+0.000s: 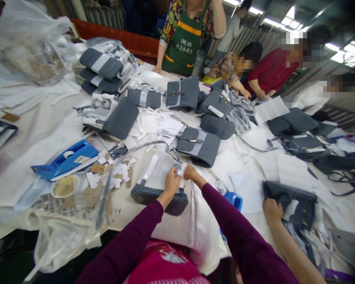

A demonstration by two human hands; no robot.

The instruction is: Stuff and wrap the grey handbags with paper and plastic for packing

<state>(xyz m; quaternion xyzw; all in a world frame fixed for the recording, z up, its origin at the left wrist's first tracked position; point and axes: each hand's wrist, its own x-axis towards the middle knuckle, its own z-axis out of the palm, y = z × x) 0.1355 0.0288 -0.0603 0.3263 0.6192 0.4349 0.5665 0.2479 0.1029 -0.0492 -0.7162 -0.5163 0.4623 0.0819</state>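
Note:
A grey handbag wrapped in white paper and clear film lies on its side in front of me. My left hand rests on its top edge, fingers curled round the wrapping. My right hand is just to the right, pinching a small white piece of paper or tape against the bag. Both sleeves are dark purple.
Several more grey bags lie across the white-covered table, with paper scraps, a blue tape dispenser on the left and plastic bags at the back left. A co-worker's hand holds a bag on my right; other people work along the far side.

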